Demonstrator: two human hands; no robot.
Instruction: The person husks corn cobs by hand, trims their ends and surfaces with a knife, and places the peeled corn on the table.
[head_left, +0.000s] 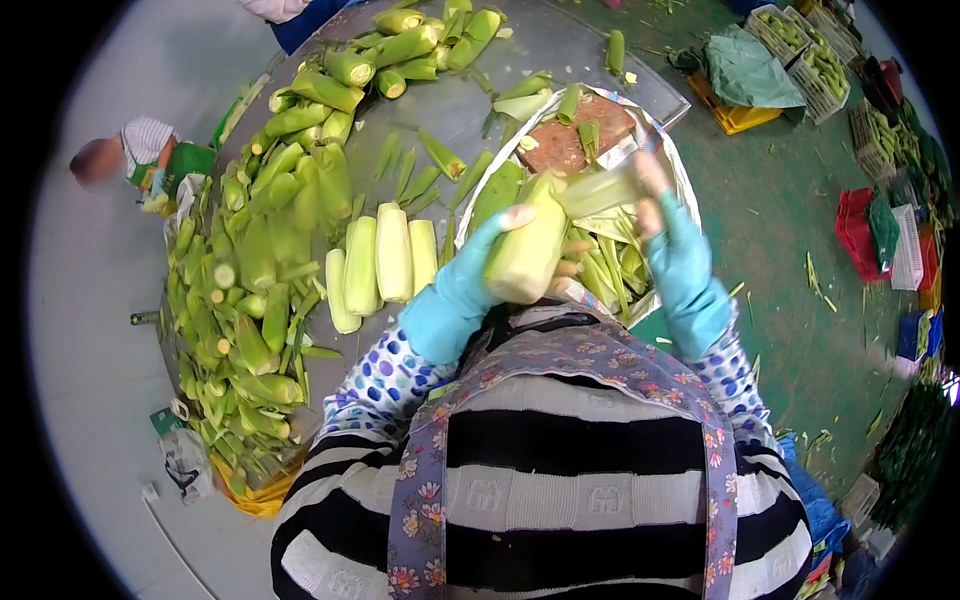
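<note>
My left hand (475, 265), in a light-blue glove with bare fingertips, grips a pale green ear of corn (530, 245) in its inner husk. A husk leaf (605, 192) stretches from the top of the ear to my right hand (675, 245), whose fingers are closed on it and slightly blurred. Below both hands is a white sack (683, 180), its mouth spread around stripped green husks (605, 270) and a brown board (583, 135). Several trimmed ears (394, 253) lie side by side on the metal table to the left.
A large heap of unstripped corn (265, 285) covers the left and far side of the metal table (560, 50). Another person (165, 160) is beyond it at left. Crates (820, 85), a red basket (858, 235) and scattered husks lie on the green floor at right.
</note>
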